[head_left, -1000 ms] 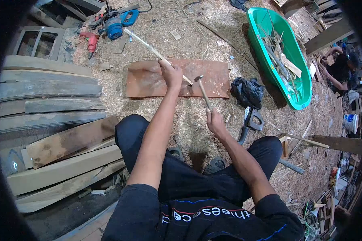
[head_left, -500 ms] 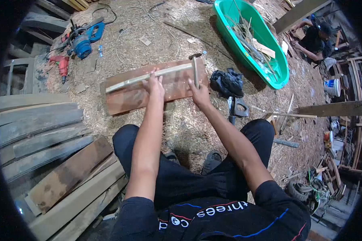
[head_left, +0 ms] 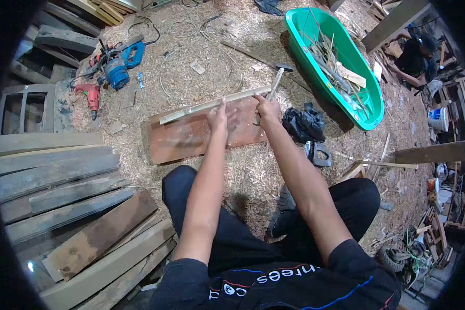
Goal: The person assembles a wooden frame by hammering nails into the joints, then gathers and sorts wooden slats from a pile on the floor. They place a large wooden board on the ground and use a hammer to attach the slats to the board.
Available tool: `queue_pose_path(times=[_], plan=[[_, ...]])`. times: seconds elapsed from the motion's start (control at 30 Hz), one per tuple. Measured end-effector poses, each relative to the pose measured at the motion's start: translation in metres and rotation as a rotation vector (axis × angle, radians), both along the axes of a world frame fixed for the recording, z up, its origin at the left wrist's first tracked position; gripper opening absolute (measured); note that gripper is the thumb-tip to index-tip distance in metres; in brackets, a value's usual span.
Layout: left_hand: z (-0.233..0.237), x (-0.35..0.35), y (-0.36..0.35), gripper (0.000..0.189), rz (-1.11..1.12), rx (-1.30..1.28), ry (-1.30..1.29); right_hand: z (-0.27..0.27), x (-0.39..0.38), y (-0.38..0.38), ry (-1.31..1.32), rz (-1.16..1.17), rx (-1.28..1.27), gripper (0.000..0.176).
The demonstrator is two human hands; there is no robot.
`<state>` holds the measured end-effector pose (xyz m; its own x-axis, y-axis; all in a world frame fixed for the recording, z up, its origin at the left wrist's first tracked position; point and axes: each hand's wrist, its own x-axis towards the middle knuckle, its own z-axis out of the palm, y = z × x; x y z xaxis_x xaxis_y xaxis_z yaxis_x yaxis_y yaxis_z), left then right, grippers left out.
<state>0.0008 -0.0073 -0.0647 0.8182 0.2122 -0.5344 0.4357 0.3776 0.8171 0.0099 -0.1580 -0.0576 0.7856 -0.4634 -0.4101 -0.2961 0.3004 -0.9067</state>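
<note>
1. The strip of wood point(head_left: 191, 109) is long, thin and pale. It lies slantwise along the far edge of a reddish-brown board point(head_left: 186, 142), which sits on the sawdust-covered floor point(head_left: 232, 46).
2. The left hand point(head_left: 218, 114) rests on the strip, its grip open with the fingers stretched forward onto the wood.
3. The right hand point(head_left: 267, 109) has its grip closed around the handle of a hammer point(head_left: 275, 85). The dark head is raised beyond the strip's right end.
4. A green tub point(head_left: 373, 116) and a black bag point(head_left: 305, 124) lie to the right.

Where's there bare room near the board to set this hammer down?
The hammer would fit on the board's left half, on the near side of the strip, which is bare; so is the sawdust between board and legs. The right is crowded: black bag, green tub.
</note>
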Motion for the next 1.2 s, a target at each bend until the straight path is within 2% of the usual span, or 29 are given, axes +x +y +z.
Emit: queue_pose_path(times=[0.03, 0.07, 0.1, 0.13, 0.17, 0.23, 0.27, 0.3, 0.33, 0.4, 0.47, 0.53, 0.57, 0.63, 0.67, 0.73, 0.83, 0.97, 1.07, 1.2], plan=[[-0.001, -0.002, 0.013, 0.016, -0.192, 0.149, 0.04, -0.008, 0.004, 0.001, -0.01, 0.006, -0.078, 0.02], [-0.002, -0.002, 0.021, 0.02, -0.29, 0.437, -0.052, -0.016, 0.01, 0.002, -0.024, 0.021, -0.155, 0.018], [0.001, -0.004, 0.031, 0.023, -0.385, 0.733, -0.134, 0.028, 0.0, 0.009, 0.09, 0.098, -0.232, 0.021], [0.007, -0.004, 0.038, 0.027, -0.481, 1.038, -0.208, 0.003, 0.013, 0.011, 0.073, 0.1, -0.173, 0.023], [0.014, 0.0, 0.043, 0.036, -0.579, 1.152, -0.132, -0.033, 0.029, 0.015, 0.058, 0.101, -0.108, 0.025], [-0.018, 0.012, 0.045, 0.044, -0.441, 1.307, -0.424, -0.063, 0.048, 0.025, 0.056, 0.161, 0.03, 0.028], [-0.03, 0.017, 0.042, 0.048, -0.377, 1.38, -0.574, -0.08, 0.054, 0.03, -0.02, 0.165, 0.006, 0.029], [-0.022, 0.019, 0.033, 0.057, -0.446, 1.421, -0.492, -0.104, 0.062, 0.036, -0.098, 0.163, -0.017, 0.03], [-0.03, 0.028, 0.028, 0.054, -0.425, 1.483, -0.52, -0.11, 0.066, 0.04, -0.174, 0.159, -0.042, 0.031], [-0.039, 0.035, 0.017, 0.049, -0.409, 1.588, -0.566, -0.122, 0.063, 0.038, -0.168, 0.214, -0.118, 0.036], [-0.039, 0.043, 0.009, 0.039, -0.497, 1.36, -0.454, -0.128, 0.064, 0.032, -0.169, 0.261, -0.238, 0.038], [-0.038, 0.048, 0.004, 0.036, -0.549, 1.202, -0.307, -0.076, 0.045, 0.01, -0.039, 0.314, -0.424, 0.038], [-0.042, 0.051, 0.002, 0.038, -0.542, 1.26, -0.281, -0.057, 0.036, 0.001, 0.026, 0.335, -0.52, 0.038], [-0.057, 0.055, -0.003, 0.04, -0.528, 1.369, -0.235, -0.077, 0.025, -0.003, -0.158, 0.294, -0.514, 0.038], [-0.067, 0.052, -0.006, 0.04, -0.472, 1.444, -0.31, -0.089, 0.021, -0.006, -0.253, 0.277, -0.52, 0.038], [-0.088, 0.045, -0.014, 0.04, -0.352, 1.587, -0.463, -0.091, 0.004, -0.015, -0.272, 0.316, -0.595, 0.034], [-0.105, 0.049, -0.018, 0.041, -0.255, 1.549, -0.511, -0.079, -0.01, -0.026, -0.345, 0.379, -0.718, 0.034], [-0.09, 0.063, -0.023, 0.034, -0.434, 1.479, -0.336, -0.058, -0.036, -0.033, -0.374, 0.461, -0.882, 0.041], [-0.1, 0.074, -0.019, 0.033, -0.398, 1.393, -0.368, -0.043, -0.056, -0.025, -0.264, 0.461, -0.739, 0.046], [-0.086, 0.064, -0.02, 0.033, -0.411, 1.412, -0.383, -0.056, -0.076, -0.018, -0.251, 0.493, -0.804, 0.047]])
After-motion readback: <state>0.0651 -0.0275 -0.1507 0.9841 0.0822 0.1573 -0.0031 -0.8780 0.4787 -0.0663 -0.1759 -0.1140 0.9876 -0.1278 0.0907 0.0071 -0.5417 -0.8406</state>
